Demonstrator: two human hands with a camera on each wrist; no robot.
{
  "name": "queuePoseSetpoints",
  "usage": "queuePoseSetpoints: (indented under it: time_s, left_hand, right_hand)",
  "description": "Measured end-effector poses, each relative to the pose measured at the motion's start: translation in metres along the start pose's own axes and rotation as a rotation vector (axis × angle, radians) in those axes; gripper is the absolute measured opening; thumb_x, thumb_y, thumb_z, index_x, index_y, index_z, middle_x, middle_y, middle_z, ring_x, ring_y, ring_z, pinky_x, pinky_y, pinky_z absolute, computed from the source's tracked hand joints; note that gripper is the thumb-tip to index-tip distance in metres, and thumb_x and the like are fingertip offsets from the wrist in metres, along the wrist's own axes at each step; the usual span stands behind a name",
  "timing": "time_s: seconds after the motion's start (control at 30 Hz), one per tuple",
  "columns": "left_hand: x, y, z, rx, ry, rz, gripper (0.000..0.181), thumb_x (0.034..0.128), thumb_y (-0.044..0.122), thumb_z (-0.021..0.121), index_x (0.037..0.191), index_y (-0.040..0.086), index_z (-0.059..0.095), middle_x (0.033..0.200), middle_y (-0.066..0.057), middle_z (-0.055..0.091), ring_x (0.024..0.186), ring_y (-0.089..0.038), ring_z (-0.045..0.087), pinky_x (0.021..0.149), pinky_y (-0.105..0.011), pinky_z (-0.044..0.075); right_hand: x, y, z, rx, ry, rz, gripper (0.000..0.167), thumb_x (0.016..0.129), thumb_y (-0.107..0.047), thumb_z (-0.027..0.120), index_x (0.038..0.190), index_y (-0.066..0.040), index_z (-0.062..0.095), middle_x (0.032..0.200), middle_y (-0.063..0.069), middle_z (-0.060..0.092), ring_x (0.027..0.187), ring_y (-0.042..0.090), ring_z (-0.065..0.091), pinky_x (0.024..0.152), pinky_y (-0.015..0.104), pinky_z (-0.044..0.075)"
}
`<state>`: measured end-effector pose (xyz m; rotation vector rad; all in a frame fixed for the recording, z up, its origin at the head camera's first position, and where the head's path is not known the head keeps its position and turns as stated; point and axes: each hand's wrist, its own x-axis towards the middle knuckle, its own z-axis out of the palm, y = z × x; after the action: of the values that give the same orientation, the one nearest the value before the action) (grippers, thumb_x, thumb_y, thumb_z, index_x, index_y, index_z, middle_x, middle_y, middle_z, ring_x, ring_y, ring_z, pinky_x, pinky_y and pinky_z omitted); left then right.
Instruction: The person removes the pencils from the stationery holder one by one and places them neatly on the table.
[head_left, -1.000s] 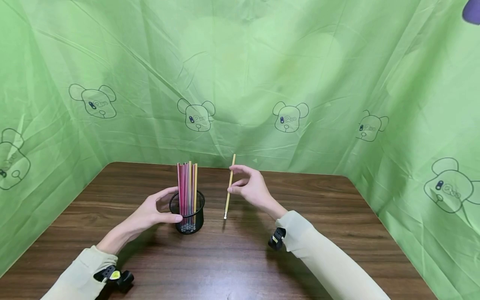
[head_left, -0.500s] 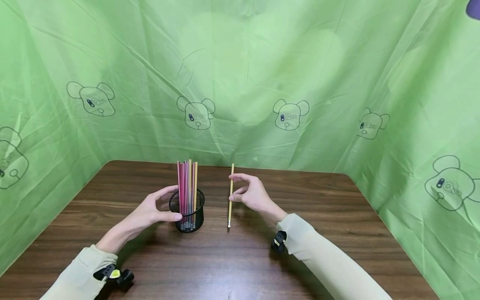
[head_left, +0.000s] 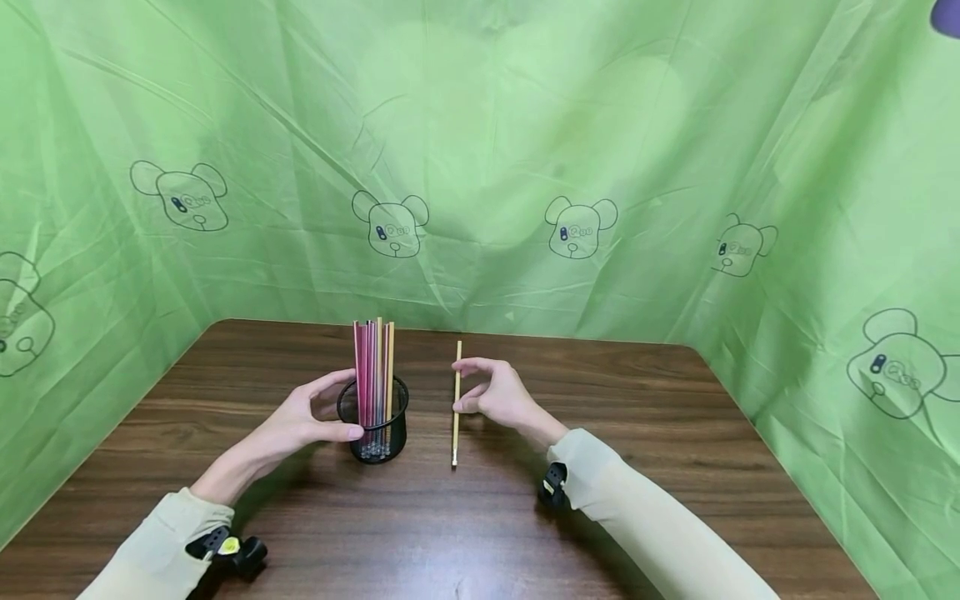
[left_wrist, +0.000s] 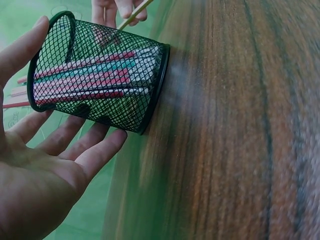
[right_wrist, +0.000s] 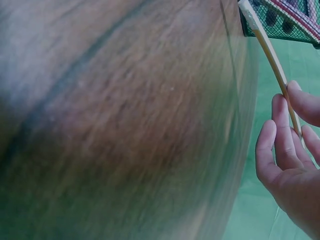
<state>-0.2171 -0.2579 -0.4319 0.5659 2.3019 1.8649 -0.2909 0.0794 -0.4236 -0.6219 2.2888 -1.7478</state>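
Observation:
A black mesh pencil cup (head_left: 392, 443) stands on the table left of centre, full of pink, purple and yellow pencils (head_left: 373, 367) with their eraser ends down. My left hand (head_left: 292, 427) holds the cup from its left side, thumb at the front rim and fingers behind; the left wrist view shows the fingertips against the mesh (left_wrist: 100, 75). To the right of the cup, my right hand (head_left: 504, 397) pinches a yellow pencil (head_left: 456, 433) between thumb and fingers. That pencil is nearly upright, its white eraser end down at or just above the tabletop; contact is hard to tell.
The brown wooden table (head_left: 465, 533) reaches to a green curtain (head_left: 480, 167) printed with bear heads at the back and sides. Black wrist cameras sit on both sleeves (head_left: 645, 525). A purple shape (head_left: 947, 18) shows at the top right corner.
My right hand has lowered the yellow pencil toward the table and brought it closer to upright, moving slightly nearer to me. The left hand and the cup have stayed in place.

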Motion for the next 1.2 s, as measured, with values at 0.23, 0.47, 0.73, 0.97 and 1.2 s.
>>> queuePoseSetpoints:
  time_s: [0.23, 0.47, 0.73, 0.97, 1.2]
  left_hand:
    - [0.000, 0.001, 0.000, -0.007, -0.006, 0.002, 0.084, 0.0899, 0.009, 0.083, 0.161, 0.003, 0.038, 0.152, -0.022, 0.052, 0.135, -0.038, 0.054, 0.103, -0.033, 0.046]
    - [0.000, 0.003, 0.000, -0.005, -0.005, 0.002, 0.082, 0.0904, 0.011, 0.082, 0.161, 0.006, 0.040, 0.151, -0.020, 0.054, 0.135, -0.037, 0.054, 0.101, -0.032, 0.047]
    - [-0.001, 0.002, 0.001, -0.008, -0.006, 0.002, 0.082, 0.0903, 0.010, 0.082, 0.160, 0.005, 0.040, 0.149, -0.022, 0.055, 0.133, -0.039, 0.055, 0.100, -0.030, 0.047]
    - [-0.001, 0.002, 0.001, -0.013, -0.008, 0.002, 0.083, 0.0904, 0.010, 0.082, 0.160, 0.004, 0.039, 0.150, -0.023, 0.053, 0.133, -0.042, 0.055, 0.100, -0.032, 0.048]
    - [0.000, 0.001, 0.000, -0.014, -0.006, 0.001, 0.083, 0.0904, 0.010, 0.082, 0.161, 0.004, 0.038, 0.152, -0.023, 0.051, 0.134, -0.042, 0.054, 0.100, -0.032, 0.047]
  right_hand:
    - [0.001, 0.001, 0.004, -0.008, -0.029, -0.008, 0.066, 0.076, 0.021, 0.081, 0.138, 0.004, 0.064, 0.132, 0.031, 0.060, 0.084, 0.028, 0.078, 0.074, 0.031, 0.059]
    - [0.002, 0.003, 0.007, -0.036, -0.039, 0.005, 0.066, 0.077, 0.020, 0.081, 0.139, 0.005, 0.062, 0.130, 0.028, 0.062, 0.086, 0.028, 0.078, 0.074, 0.030, 0.059]
    - [0.004, 0.004, 0.010, -0.043, -0.053, 0.031, 0.064, 0.078, 0.017, 0.083, 0.138, 0.007, 0.063, 0.128, 0.024, 0.063, 0.088, 0.029, 0.078, 0.071, 0.033, 0.060]
    - [0.007, 0.008, 0.011, -0.025, -0.079, 0.078, 0.064, 0.079, 0.017, 0.082, 0.139, 0.006, 0.062, 0.132, 0.022, 0.061, 0.088, 0.030, 0.078, 0.067, 0.045, 0.061]
    - [0.013, 0.011, 0.012, -0.053, -0.093, 0.103, 0.063, 0.079, 0.016, 0.082, 0.139, 0.005, 0.064, 0.132, 0.024, 0.064, 0.085, 0.025, 0.078, 0.066, 0.038, 0.061]
